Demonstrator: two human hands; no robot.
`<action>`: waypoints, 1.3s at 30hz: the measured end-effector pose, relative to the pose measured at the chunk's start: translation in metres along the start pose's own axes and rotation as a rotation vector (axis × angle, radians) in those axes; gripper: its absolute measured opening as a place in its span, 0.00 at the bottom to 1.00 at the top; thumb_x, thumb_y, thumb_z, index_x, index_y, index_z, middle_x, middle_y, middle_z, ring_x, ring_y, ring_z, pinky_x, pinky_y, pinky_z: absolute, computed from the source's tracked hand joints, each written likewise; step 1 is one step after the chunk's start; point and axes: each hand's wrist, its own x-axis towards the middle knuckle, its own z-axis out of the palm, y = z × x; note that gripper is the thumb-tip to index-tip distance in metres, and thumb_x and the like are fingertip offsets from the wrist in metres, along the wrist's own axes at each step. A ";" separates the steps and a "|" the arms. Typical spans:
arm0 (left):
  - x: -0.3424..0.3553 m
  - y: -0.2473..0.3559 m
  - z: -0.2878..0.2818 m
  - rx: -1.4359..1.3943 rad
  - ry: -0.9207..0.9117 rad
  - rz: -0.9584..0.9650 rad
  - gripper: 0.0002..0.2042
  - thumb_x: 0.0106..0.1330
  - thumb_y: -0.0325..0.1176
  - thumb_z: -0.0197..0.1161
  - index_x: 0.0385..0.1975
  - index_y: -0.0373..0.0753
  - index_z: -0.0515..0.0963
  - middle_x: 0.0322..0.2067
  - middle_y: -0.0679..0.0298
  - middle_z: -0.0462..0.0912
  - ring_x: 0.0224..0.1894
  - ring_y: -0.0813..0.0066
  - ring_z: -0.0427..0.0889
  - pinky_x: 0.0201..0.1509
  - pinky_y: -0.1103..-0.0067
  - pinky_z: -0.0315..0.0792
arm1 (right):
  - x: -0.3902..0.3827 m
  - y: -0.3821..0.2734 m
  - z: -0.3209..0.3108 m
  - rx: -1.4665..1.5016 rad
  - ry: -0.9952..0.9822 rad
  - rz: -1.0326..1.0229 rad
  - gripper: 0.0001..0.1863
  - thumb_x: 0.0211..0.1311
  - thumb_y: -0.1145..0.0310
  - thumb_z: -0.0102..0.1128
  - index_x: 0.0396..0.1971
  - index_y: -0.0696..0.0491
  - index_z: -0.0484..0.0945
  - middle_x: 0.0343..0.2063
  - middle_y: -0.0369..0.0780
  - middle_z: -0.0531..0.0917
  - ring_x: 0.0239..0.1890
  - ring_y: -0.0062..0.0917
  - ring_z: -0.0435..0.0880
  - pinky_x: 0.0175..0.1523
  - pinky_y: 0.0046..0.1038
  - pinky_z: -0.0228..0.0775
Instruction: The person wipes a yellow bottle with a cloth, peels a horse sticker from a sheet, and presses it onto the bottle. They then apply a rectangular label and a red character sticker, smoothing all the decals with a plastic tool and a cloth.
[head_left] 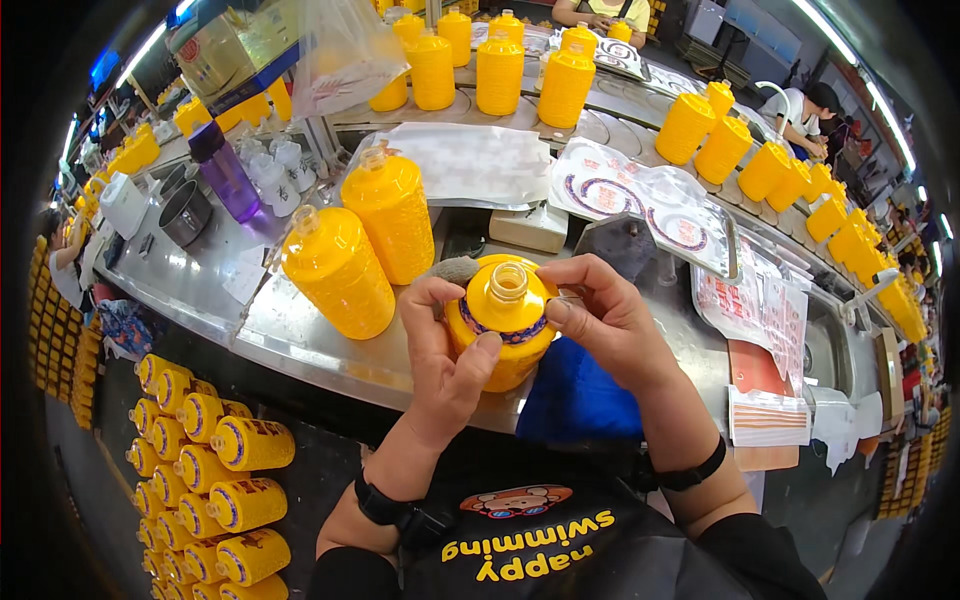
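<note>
A yellow bottle stands upright in front of me at the bench edge, its ring-shaped mouth uncapped. Around its shoulder curves a dark blue patterned decal strip. My left hand is closed about the bottle's left side, its thumb pressing on the strip and a grey cover on one fingertip. On the other side, my right hand pinches at the strip's right end with thumb and index finger. Two more yellow bottles, one nearer and one behind, stand left of my hands.
Decal sheets lie on a tray beyond my right hand. A blue cloth hangs by the bench edge. Stacked yellow bottles fill the lower left. A conveyor carries more bottles across the back. A purple drink bottle stands left.
</note>
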 end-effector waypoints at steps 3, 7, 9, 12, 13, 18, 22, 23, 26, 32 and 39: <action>-0.001 -0.001 0.000 -0.004 0.004 -0.001 0.23 0.59 0.26 0.58 0.53 0.38 0.57 0.49 0.60 0.60 0.54 0.73 0.65 0.63 0.77 0.60 | 0.004 0.000 -0.003 0.002 -0.015 0.013 0.14 0.66 0.68 0.61 0.47 0.57 0.75 0.43 0.35 0.78 0.47 0.17 0.74 0.55 0.23 0.68; 0.009 -0.001 -0.005 -0.044 -0.059 -0.016 0.24 0.60 0.27 0.59 0.53 0.38 0.57 0.50 0.60 0.61 0.55 0.72 0.65 0.64 0.75 0.61 | -0.002 0.000 -0.002 -0.058 0.033 0.041 0.11 0.67 0.68 0.59 0.46 0.56 0.75 0.41 0.34 0.77 0.47 0.15 0.73 0.55 0.21 0.66; 0.013 0.001 -0.010 -0.123 -0.079 -0.075 0.24 0.61 0.28 0.59 0.54 0.38 0.57 0.50 0.60 0.61 0.55 0.73 0.65 0.64 0.75 0.61 | -0.008 0.000 0.002 -0.087 0.048 0.029 0.13 0.68 0.67 0.58 0.48 0.55 0.73 0.42 0.33 0.76 0.48 0.14 0.72 0.55 0.19 0.65; 0.009 0.006 -0.007 -0.192 -0.070 -0.113 0.23 0.62 0.28 0.59 0.54 0.38 0.57 0.50 0.59 0.62 0.56 0.73 0.65 0.63 0.76 0.61 | -0.014 0.002 0.010 -0.104 0.071 -0.011 0.15 0.67 0.66 0.59 0.50 0.54 0.71 0.43 0.33 0.75 0.46 0.14 0.72 0.50 0.18 0.66; 0.006 0.007 -0.005 -0.184 -0.027 -0.104 0.23 0.63 0.29 0.59 0.55 0.38 0.57 0.51 0.59 0.62 0.57 0.74 0.65 0.63 0.76 0.61 | -0.015 0.003 0.012 -0.088 0.097 -0.051 0.16 0.65 0.66 0.61 0.49 0.55 0.72 0.42 0.34 0.74 0.44 0.15 0.72 0.44 0.18 0.68; -0.004 0.007 0.000 -0.024 0.003 -0.095 0.23 0.64 0.29 0.59 0.55 0.37 0.57 0.50 0.60 0.61 0.55 0.74 0.65 0.62 0.78 0.61 | -0.010 0.008 0.019 -0.174 0.137 -0.159 0.19 0.61 0.64 0.66 0.47 0.54 0.70 0.46 0.36 0.75 0.36 0.12 0.71 0.34 0.15 0.65; -0.004 0.004 -0.002 0.063 -0.026 -0.052 0.23 0.63 0.30 0.59 0.54 0.37 0.57 0.49 0.60 0.60 0.54 0.74 0.65 0.61 0.79 0.61 | -0.011 0.009 0.015 -0.155 0.098 -0.094 0.19 0.60 0.64 0.66 0.47 0.54 0.70 0.47 0.37 0.76 0.28 0.09 0.69 0.30 0.13 0.63; -0.005 0.002 -0.002 0.064 -0.027 -0.052 0.23 0.63 0.30 0.59 0.54 0.37 0.57 0.49 0.60 0.60 0.54 0.74 0.65 0.61 0.79 0.61 | -0.011 0.011 0.015 -0.157 0.105 -0.104 0.19 0.60 0.64 0.66 0.47 0.54 0.70 0.47 0.37 0.76 0.27 0.08 0.68 0.29 0.13 0.63; -0.010 -0.004 0.000 0.130 0.032 0.006 0.21 0.64 0.32 0.60 0.53 0.36 0.60 0.46 0.59 0.61 0.52 0.72 0.66 0.61 0.78 0.61 | -0.012 0.015 0.014 -0.137 0.101 -0.119 0.19 0.60 0.64 0.67 0.47 0.54 0.70 0.47 0.37 0.76 0.24 0.07 0.66 0.28 0.13 0.62; -0.032 -0.002 -0.008 0.853 0.012 0.466 0.14 0.68 0.38 0.59 0.46 0.41 0.66 0.56 0.45 0.71 0.61 0.42 0.66 0.70 0.51 0.49 | -0.012 0.017 0.012 -0.154 0.121 -0.092 0.20 0.60 0.64 0.67 0.47 0.53 0.70 0.47 0.36 0.76 0.23 0.06 0.63 0.27 0.12 0.59; -0.034 0.002 -0.008 0.630 -0.118 0.446 0.13 0.70 0.34 0.56 0.49 0.40 0.63 0.57 0.46 0.68 0.65 0.46 0.63 0.72 0.57 0.49 | -0.022 0.013 0.034 -0.111 0.225 -0.175 0.19 0.60 0.67 0.67 0.47 0.52 0.69 0.46 0.37 0.73 0.38 0.15 0.71 0.43 0.19 0.68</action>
